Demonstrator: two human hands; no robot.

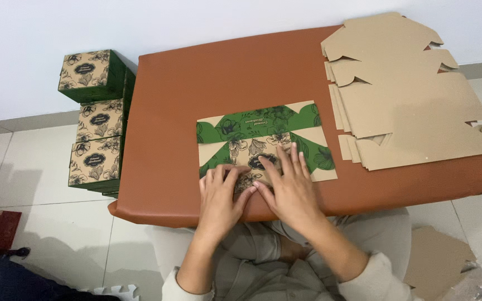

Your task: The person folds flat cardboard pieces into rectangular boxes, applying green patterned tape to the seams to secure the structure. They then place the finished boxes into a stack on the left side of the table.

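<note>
**Both hands flat on a printed box blank**

Head view: a flat carton blank (263, 142), green and tan with a flower print, lies at frame centre on a brown padded table (196, 89). Left hand (220, 196) and right hand (288, 184) press on its near edge, fingers spread, palms down, gripping nothing. The thumbs nearly meet. Upper right: a stack of plain brown blanks (414, 100), printed side down. Upper left, beside the table: assembled boxes (93, 120) piled on the tiled floor (29, 167).
</note>
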